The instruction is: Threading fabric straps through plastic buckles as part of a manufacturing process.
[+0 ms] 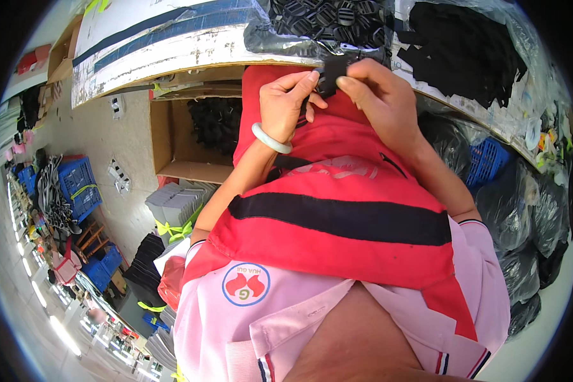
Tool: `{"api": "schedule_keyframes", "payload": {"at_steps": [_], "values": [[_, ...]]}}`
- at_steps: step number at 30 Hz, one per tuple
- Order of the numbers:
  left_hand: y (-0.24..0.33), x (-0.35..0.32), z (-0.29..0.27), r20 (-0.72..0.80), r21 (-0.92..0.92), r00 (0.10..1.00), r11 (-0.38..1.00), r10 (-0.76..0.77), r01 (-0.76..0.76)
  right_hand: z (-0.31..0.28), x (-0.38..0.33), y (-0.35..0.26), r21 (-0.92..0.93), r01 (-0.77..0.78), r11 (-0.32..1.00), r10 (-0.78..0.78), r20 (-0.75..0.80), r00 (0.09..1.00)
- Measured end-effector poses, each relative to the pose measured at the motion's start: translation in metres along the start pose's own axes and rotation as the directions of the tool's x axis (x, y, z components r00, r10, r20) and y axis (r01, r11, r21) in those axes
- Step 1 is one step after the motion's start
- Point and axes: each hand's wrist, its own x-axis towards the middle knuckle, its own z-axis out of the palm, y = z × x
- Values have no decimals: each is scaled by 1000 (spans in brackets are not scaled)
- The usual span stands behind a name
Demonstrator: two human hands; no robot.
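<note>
You've got the small black plastic buckle [333, 75] pinched between left hand [286, 105] and right hand [379, 95] fingertips at the counter [172, 48] edge, so next probably needs threading its black strap.

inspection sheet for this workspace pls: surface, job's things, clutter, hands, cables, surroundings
Surface: worn white bench top, edge chipped.
Job's things: small black plastic piece pinched between both hands; clear bag of black plastic pieces just behind it.
Clutter: pile of black strap pieces at bench right.
Hands: left hand with pale bangle and right hand, both closed on the piece.
Cables: nothing seen.
Surroundings: open cardboard box under the bench, blue crates, black bags at right.
</note>
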Motion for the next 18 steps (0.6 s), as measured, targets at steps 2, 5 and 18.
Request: {"api": "schedule_keyframes", "payload": {"at_steps": [2,5,18], "values": [[0,1,1,-5,1,995,995,103,-103,-7,7,4,-50,-154,987,157,70,985],[0,-2,-1,-11,95,989,984,151,-149,-8,2,23,-4,-424,906,409,267,873],[4,-12,-6,104,137,961,953,258,-271,0,4,29,207,-482,851,435,237,869]]}}
